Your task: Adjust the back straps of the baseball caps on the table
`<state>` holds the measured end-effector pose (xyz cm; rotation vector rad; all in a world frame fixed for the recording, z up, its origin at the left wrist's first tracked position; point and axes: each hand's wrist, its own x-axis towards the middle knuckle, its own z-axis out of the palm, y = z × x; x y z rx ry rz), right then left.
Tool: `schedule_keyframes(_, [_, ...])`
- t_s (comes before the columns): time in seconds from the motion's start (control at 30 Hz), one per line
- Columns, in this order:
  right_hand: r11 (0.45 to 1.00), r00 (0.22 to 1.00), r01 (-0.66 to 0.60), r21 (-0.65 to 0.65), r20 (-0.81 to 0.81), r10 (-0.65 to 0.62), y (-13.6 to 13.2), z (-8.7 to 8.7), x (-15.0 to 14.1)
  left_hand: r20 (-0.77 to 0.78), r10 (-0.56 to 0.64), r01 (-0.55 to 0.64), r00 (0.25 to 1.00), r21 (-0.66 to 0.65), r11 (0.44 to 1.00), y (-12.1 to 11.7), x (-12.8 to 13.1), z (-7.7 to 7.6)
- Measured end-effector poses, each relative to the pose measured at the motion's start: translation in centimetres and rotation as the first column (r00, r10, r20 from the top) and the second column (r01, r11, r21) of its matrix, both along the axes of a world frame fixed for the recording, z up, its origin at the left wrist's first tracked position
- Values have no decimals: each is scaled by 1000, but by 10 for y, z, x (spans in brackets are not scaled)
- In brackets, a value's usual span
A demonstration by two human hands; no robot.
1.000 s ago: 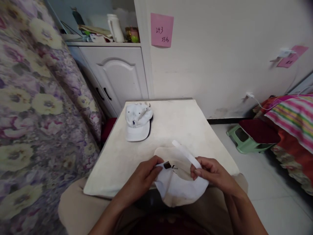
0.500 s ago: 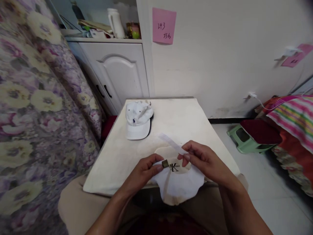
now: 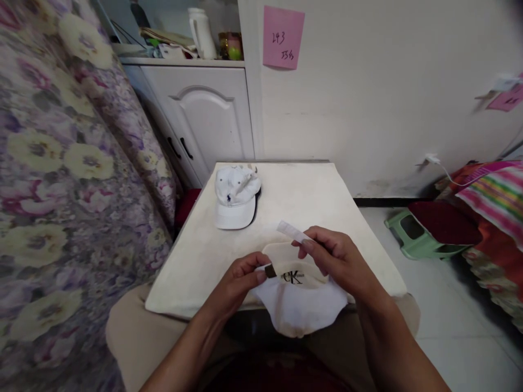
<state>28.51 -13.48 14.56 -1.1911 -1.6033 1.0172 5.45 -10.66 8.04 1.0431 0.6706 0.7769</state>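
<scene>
A soft white fabric cap point(image 3: 304, 310) hangs between the two hands at the near edge of the tabletop point(image 3: 302, 201), its lower part out over the person's lap. The crown is limp and rounded, with a brownish stain running down along a seam and more discolouration at the lowest edge. Above it is a curved opening, and in the cream-coloured area there stand black printed letters point(image 3: 292, 277), a large K the clearest. A small dark brown, squarish clasp point(image 3: 270, 270) sits at the cap's left edge, and a flat, narrow white strap point(image 3: 289, 231) rises on the other side.

The left hand point(image 3: 241, 276) is pinched, thumb against fingers, on the cap's edge right at the clasp, so the cap lies to the right of this hand. The right hand point(image 3: 337, 256) has thumb and fingers closed on the strap, whose free end points up and to the left; the cap's crown is below and to the left of that hand. The strap's end and the clasp are apart.
</scene>
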Motion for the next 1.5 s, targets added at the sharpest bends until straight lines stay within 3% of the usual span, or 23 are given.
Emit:
schedule_keyframes(0.17, [999, 999, -39, 20, -5, 39, 3, 4, -6, 53, 23, -23, 998, -12, 1000, 2, -1, -4])
schedule_keyframes(0.63, [993, 993, -53, -104, 97, 64, 3, 1, -16, 42, 80, -78, 996, -50, 996, 5, -1, -8])
schedule_keyframes(0.9, [992, 997, -25, -128, 71, 34, 3, -3, -15, -37, 72, -69, 997, 60, 996, 4, -3, -8])
schedule_keyframes(1.03, [973, 988, -148, -176, 28, 155, 2, -3, -9, -170, 52, -29, 984, 135, 990, 3, -7, -1])
schedule_keyframes(1.2, [955, 957, -270, -120, 75, 280, 1, 0, 1, -275, 49, 20, 960, 243, 970, 2, -10, 13])
schedule_keyframes(1.33, [941, 949, -275, -195, 102, 299, -3, 6, 4, -363, 98, 35, 926, 342, 939, 0, -11, 18])
schedule_keyframes(1.5, [978, 954, -190, -81, 219, 204, -6, 7, 1, -340, 126, 4, 932, 356, 935, -3, -13, 18])
